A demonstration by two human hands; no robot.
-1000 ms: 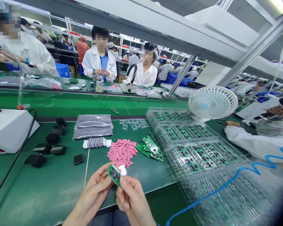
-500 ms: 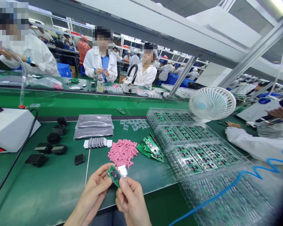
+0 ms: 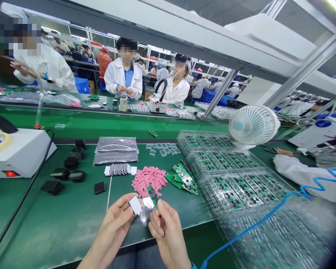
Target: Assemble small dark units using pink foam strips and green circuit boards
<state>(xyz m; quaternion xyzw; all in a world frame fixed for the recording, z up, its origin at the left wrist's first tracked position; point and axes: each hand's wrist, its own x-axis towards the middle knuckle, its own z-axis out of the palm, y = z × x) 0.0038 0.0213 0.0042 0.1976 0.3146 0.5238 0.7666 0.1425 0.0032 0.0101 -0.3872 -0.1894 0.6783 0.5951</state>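
Note:
My right hand point(image 3: 168, 233) pinches a small green circuit board point(image 3: 153, 196), which stands nearly upright between the fingers. My left hand point(image 3: 110, 224) holds a white square of backing point(image 3: 135, 205) between its fingertips. A crinkled silver foil piece point(image 3: 145, 211) hangs between my hands, and I cannot tell which hand holds it. Just beyond my hands lies a loose pile of pink pads point(image 3: 149, 180) on the green bench mat point(image 3: 72, 213). A heap of green circuit boards point(image 3: 184, 179) sits to the pile's right.
Stacked clear trays of boards point(image 3: 235, 190) fill the right side, with a white fan point(image 3: 253, 124) behind them. Black blocks point(image 3: 64, 168) and a white machine point(image 3: 16, 153) stand left. A co-worker's sleeve point(image 3: 305, 177) and a blue coiled cord point(image 3: 305, 194) are right.
The board has moved off my left hand's fingers and now stands upright in my right hand. The white and silver pieces have come apart from it. The view has shifted slightly.

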